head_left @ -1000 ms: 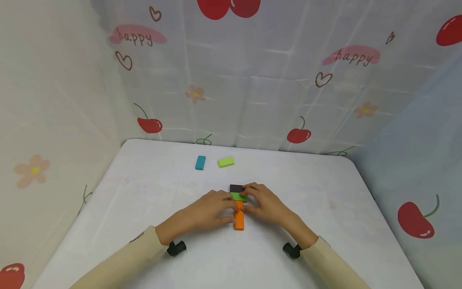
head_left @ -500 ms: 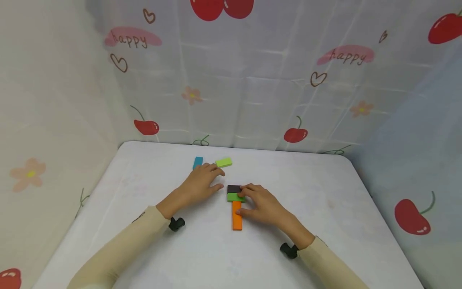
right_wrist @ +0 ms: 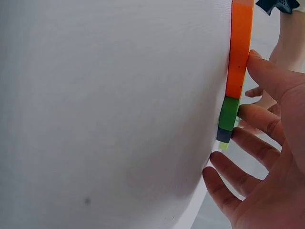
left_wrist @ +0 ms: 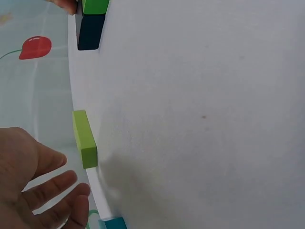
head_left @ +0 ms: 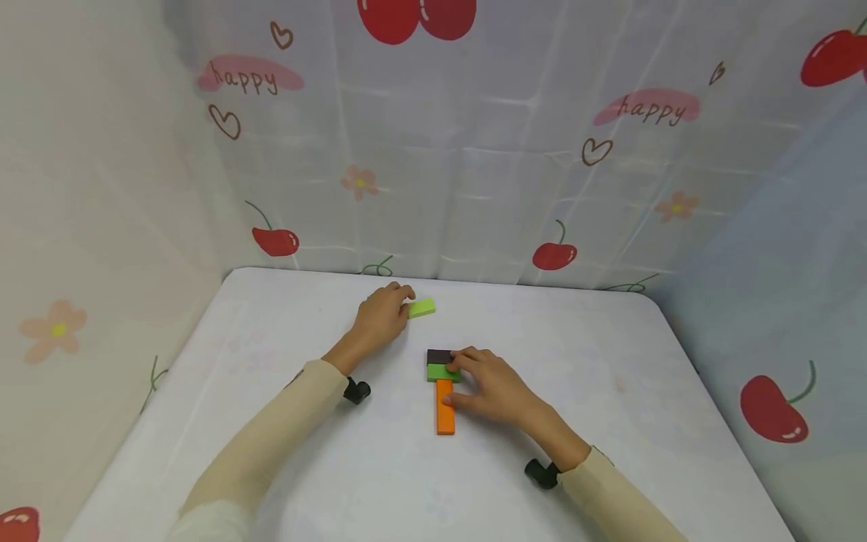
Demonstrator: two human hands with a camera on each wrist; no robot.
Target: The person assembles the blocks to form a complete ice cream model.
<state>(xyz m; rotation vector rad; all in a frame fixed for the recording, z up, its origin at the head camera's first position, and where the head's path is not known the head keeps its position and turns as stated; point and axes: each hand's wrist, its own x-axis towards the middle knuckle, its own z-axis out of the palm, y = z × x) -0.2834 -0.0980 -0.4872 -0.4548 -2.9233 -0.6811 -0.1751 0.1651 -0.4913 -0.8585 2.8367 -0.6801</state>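
Observation:
Mid-table in the head view, an orange block [head_left: 444,418] lies lengthwise, its far end against a green block [head_left: 439,373] set crosswise. A black block [head_left: 438,356] lies along the green one's far side. My right hand [head_left: 497,385] rests at these blocks from the right, thumb at the orange one's side and fingertips at the green and black ones. Farther back, my left hand [head_left: 384,312] reaches over a blue block [left_wrist: 113,223], which it hides in the head view. Its fingers are spread beside a lime-green block [head_left: 421,308], with nothing between them in the left wrist view.
The white table [head_left: 576,346] ends at the back against a hanging cloth [head_left: 467,188] printed with cherries and hearts. More printed cloth stands on the left and right sides. A black wrist camera [head_left: 542,473] sits under the right wrist.
My left hand has left the orange block and moved up and away to the back, over the blue block. The right hand has stayed at the joined blocks.

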